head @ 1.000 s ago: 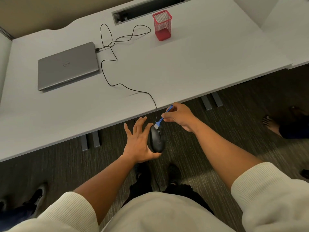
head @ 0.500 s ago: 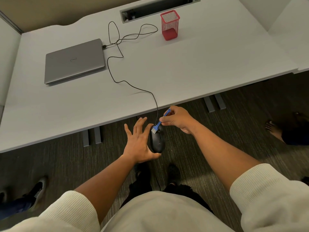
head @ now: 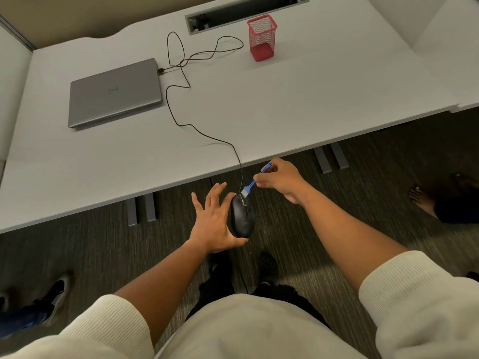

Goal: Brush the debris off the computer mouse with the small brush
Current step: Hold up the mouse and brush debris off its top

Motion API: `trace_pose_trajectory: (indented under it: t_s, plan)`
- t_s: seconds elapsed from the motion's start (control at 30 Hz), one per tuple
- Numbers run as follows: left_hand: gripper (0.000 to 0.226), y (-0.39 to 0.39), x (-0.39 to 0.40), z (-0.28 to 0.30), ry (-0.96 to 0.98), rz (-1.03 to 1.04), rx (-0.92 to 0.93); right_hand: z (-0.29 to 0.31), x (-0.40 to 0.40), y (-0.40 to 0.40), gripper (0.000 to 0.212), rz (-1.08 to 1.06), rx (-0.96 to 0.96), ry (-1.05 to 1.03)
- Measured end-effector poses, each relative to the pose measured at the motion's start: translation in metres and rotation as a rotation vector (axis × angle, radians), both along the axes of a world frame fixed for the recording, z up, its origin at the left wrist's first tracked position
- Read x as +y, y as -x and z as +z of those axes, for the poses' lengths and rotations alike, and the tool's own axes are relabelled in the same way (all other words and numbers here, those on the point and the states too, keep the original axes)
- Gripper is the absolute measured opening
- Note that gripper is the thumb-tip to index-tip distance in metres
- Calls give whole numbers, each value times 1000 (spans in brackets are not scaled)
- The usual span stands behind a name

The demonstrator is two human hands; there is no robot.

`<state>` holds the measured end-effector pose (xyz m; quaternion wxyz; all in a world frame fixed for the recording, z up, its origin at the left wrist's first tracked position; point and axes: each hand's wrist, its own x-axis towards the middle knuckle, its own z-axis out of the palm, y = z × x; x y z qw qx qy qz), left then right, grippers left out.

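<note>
A black computer mouse (head: pixel 242 218) is held in the air in front of the desk edge, above the floor. My left hand (head: pixel 212 224) holds it from the left, thumb under its near end and fingers spread along its side. My right hand (head: pixel 281 180) pinches a small blue brush (head: pixel 252 184) by the handle. The pale bristles touch the far end of the mouse, where its black cable (head: pixel 207 136) leaves it. The cable runs up over the white desk (head: pixel 311 104) to a closed grey laptop (head: pixel 114 93).
A red mesh pen cup (head: pixel 261 38) stands at the back of the desk beside a cable slot (head: pixel 243 10). My shoes (head: pixel 268 265) are on the dark carpet below. Another person's shoe (head: pixel 55 290) is at the lower left, a bare foot (head: pixel 421 196) at the right.
The brush tip swept a little left across the mouse's far end, then back right. My left hand and the mouse stayed put. The view shifted slightly.
</note>
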<state>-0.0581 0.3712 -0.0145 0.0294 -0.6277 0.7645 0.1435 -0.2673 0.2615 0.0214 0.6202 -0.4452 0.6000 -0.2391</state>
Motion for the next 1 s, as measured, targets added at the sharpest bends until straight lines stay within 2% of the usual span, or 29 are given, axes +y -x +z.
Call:
trace_pose_trajectory:
  t_s: [0.1,0.17,0.3,0.5,0.57,0.7,0.87,1.0]
  plan:
    - [124,1,0,0,5,-3,-2,2,4,-3,28,94,-57,-38]
    - [123,1,1,0,4,-4,-7,2,6,-4,27,108,-23,-33]
    - [123,0,4,0,4,-4,0,-2,5,-1,26,-1,110,21]
    - [124,2,4,2,-4,-12,-22,3,7,-1,28,33,15,-8]
    - [123,2,4,3,-1,-24,-25,1,8,-4,27,44,42,3]
    - [122,0,4,3,1,-37,-34,-2,6,-5,24,-76,124,47]
    - [123,-1,5,2,16,-51,-30,-2,4,-6,23,-71,-34,-23]
    - [123,-2,6,2,13,-98,-54,-9,7,-7,23,-124,122,31]
